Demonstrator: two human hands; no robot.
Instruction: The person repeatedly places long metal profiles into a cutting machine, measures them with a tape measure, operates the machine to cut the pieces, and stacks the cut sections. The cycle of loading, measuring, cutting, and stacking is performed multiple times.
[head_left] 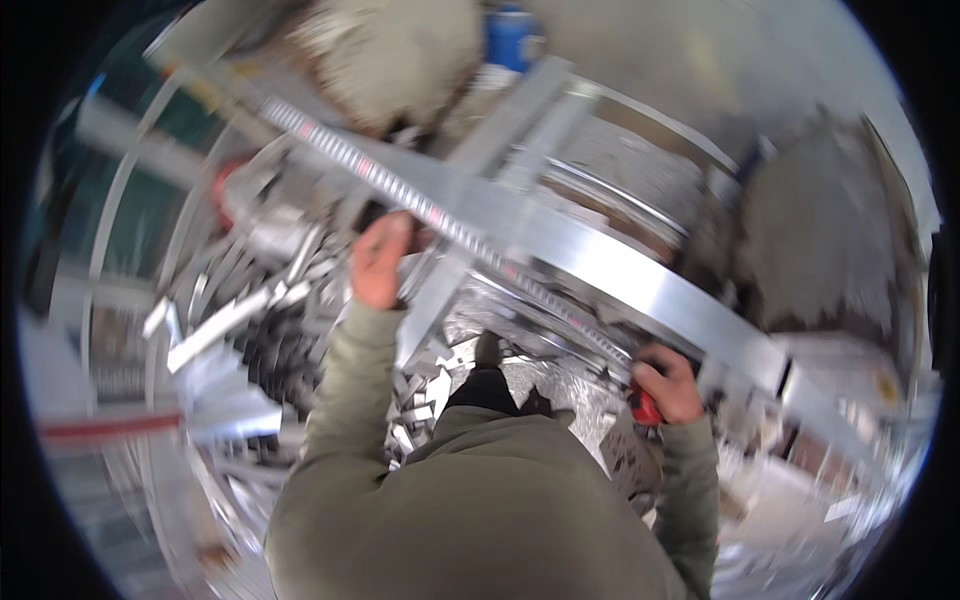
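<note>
My right hand is closed around a red tape measure at the right. From it the white tape blade, with red marks, runs out straight to the upper left. The blade lies along the near side of a long silver metal profile, which slants from upper left to lower right. My left hand is raised just below the blade, by the profile's near side. Motion blur smears its fingers, and whether it touches the blade or profile does not show.
Metal bars cross under the profile as a stand. A heap of metal offcuts lies at the left, with scraps round my feet. Bulky wrapped bundles stand at right and far back, near a blue container. Glazed frames line the left.
</note>
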